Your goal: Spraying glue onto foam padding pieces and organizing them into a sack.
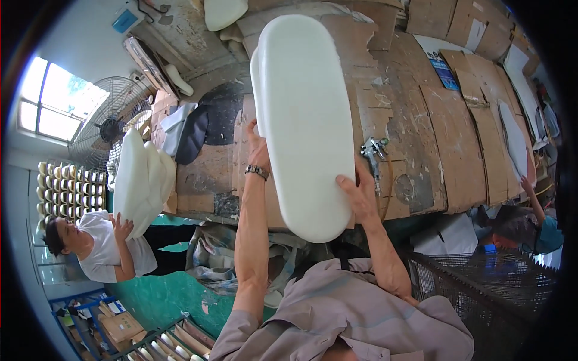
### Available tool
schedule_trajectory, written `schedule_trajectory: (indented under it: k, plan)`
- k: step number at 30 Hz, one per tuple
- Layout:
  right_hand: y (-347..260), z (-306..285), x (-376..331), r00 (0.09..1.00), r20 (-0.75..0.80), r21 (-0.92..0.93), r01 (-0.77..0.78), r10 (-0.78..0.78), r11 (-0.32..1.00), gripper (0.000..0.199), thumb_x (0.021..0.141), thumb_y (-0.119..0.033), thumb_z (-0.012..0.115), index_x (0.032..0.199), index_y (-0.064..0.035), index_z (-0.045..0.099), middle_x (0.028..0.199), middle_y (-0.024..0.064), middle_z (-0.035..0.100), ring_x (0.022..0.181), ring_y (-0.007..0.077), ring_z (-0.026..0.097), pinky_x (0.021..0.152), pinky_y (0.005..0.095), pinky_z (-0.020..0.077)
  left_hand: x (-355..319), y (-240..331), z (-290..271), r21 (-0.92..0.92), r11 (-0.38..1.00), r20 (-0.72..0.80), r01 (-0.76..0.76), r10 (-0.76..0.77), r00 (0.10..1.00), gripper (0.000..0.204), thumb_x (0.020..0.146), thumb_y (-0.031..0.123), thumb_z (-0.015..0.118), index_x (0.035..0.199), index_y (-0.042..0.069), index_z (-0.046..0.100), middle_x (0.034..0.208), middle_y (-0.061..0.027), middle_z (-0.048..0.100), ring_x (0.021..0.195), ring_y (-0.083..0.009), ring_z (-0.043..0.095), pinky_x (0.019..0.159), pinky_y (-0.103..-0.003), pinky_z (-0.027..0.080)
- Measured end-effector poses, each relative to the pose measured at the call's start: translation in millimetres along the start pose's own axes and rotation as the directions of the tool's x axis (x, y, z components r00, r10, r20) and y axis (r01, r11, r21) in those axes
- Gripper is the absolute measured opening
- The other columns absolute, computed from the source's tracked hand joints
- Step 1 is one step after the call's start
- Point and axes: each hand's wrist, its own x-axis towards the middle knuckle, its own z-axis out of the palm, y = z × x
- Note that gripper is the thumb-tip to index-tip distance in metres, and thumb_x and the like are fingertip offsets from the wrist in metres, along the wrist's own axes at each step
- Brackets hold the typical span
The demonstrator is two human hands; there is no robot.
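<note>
A long white foam cushion (307,120) with rounded ends is held up in front of me over the table. A second white edge (259,90) shows along its left side, perhaps another layer; I cannot tell whether it is separate. My left hand (259,149), with a metal watch (257,172) at the wrist, grips that left side, most of its fingers hidden behind the foam. On the lower right edge my right hand (362,195) is closed, thumb on the front face and fingers behind. Just right of the cushion lies a metal spray gun (374,155) with a hose.
Cardboard sheets (448,150) cover the worktable. Dark and grey fabric pieces (191,133) lie at its left. A person in a white shirt (120,253) carries white foam pieces (135,180) near a large fan (110,128). Another person (524,225) stands at right, by a dark wire rack (481,289).
</note>
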Motion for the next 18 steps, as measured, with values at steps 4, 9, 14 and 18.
schedule_trajectory:
  k: [4, 9, 14, 18]
  plan:
    - [9, -5, 29, 1.0, 0.002, -0.059, 0.008, -0.008, 0.998, 0.072, 0.089, -0.033, 0.069, 0.153, -0.0056, 0.046, 0.134, 0.014, 0.062, 0.12, 0.0222, 0.058, 0.102, 0.0368, 0.0466, 23, -45, -18, -0.053, 0.998, 0.08, 0.022, -0.018, 0.997, 0.071, 0.096, 0.021, 0.074, 0.146, 0.014, 0.024, 0.118, -0.0163, 0.066, 0.098, -0.0196, 0.069, 0.076, -0.033, 0.06]
    - [15, 0, 62, 0.98, -0.024, -0.039, -0.199, 0.198, 0.979, 0.059, 0.094, -0.033, 0.062, 0.144, -0.0015, 0.055, 0.123, 0.0117, 0.066, 0.109, 0.019, 0.061, 0.095, 0.033, 0.0488, -2, -35, -14, -0.118, 0.991, 0.117, 0.063, -0.049, 0.992, 0.065, 0.101, 0.025, 0.066, 0.151, 0.013, 0.026, 0.115, -0.0139, 0.069, 0.097, -0.0178, 0.069, 0.076, -0.032, 0.06]
    - [7, 3, 71, 0.986, 0.002, 0.013, -0.167, 0.167, 0.986, 0.06, 0.095, -0.035, 0.063, 0.144, -0.0016, 0.054, 0.123, 0.0124, 0.066, 0.105, 0.0188, 0.063, 0.094, 0.0316, 0.0495, -29, -17, 6, 0.086, 0.958, -0.065, -0.275, 0.281, 0.958, 0.063, 0.103, 0.018, 0.062, 0.154, 0.008, 0.027, 0.12, -0.0142, 0.068, 0.102, -0.0174, 0.069, 0.08, -0.031, 0.061]
    - [22, 14, 69, 0.999, -0.003, -0.007, -0.053, 0.053, 0.999, 0.064, 0.095, -0.036, 0.063, 0.148, -0.0022, 0.05, 0.126, 0.016, 0.066, 0.109, 0.0231, 0.063, 0.098, 0.0353, 0.0494, 2, -57, -26, -0.044, 0.971, -0.056, -0.237, 0.234, 0.97, 0.048, 0.106, 0.014, 0.053, 0.151, 0.008, 0.039, 0.127, -0.0152, 0.066, 0.105, -0.02, 0.069, 0.083, -0.032, 0.062]
